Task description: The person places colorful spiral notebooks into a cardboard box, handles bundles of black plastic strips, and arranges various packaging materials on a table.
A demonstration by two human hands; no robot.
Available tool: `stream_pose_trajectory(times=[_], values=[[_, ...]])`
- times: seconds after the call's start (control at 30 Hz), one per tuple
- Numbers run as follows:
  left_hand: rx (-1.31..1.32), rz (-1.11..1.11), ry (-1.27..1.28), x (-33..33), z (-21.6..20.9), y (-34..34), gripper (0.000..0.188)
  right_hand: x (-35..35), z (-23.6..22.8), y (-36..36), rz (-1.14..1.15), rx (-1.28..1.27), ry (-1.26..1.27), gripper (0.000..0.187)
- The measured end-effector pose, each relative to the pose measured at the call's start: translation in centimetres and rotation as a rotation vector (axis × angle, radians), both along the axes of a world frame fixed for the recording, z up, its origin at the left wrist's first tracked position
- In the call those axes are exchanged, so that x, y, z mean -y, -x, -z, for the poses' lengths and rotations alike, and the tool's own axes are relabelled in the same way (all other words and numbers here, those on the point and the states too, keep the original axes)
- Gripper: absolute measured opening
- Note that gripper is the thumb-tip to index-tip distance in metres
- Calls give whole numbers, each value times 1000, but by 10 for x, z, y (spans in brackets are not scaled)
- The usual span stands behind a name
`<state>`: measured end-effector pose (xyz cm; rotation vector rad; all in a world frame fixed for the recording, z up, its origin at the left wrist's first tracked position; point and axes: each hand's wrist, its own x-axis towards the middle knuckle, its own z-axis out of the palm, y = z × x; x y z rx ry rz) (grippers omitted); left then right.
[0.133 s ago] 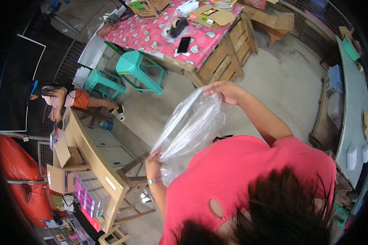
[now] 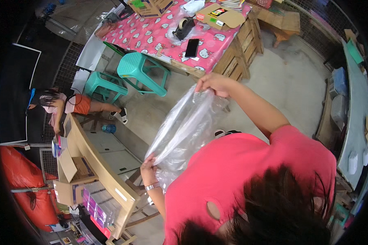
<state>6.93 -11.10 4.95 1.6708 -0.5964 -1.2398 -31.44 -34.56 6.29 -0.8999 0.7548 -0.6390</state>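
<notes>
Between my hands stretches a large clear plastic bag (image 2: 182, 128), its mouth pulled into a long opening. My left hand (image 2: 149, 169), with a watch or bracelet at the wrist, pinches the bag's near left edge. At the far end my right hand (image 2: 214, 84) grips the opposite edge, fingers closed over the film. The bag's lower part hangs in front of my red shirt, which hides some of it.
Ahead stands a table with a pink patterned cover (image 2: 151, 36), holding a phone (image 2: 191, 48), a tape dispenser (image 2: 184, 28) and a carton (image 2: 150, 7). Green stools (image 2: 141, 71) stand beside it. At left are a wooden table (image 2: 106, 163), an open box (image 2: 79, 169) and another person (image 2: 65, 104).
Both hands have shifted slightly left with the bag, still held stretched between them. The view has moved a little, and the surroundings appear slightly displaced.
</notes>
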Motion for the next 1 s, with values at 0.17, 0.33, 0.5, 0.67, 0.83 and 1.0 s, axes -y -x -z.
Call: stream_pose_trajectory(times=[0.17,0.33,0.5,0.67,0.83,1.0], values=[[86,-158,46,92,20,-50,43,94,-10,-100,-391,-687,755,18],[336,134,-124,232,78,-125,61,204,46,-157,-606,-1125,869,28],[658,562,-47,405,94,-188,65,286,52,-173,-314,-1190,725,45],[1050,884,-153,586,57,-166,76,357,71,-179,114,-1232,658,46],[1020,938,58,728,68,-180,81,438,73,-196,29,-1200,538,51],[1118,776,157,836,45,-157,71,547,76,-184,301,-1205,820,40]])
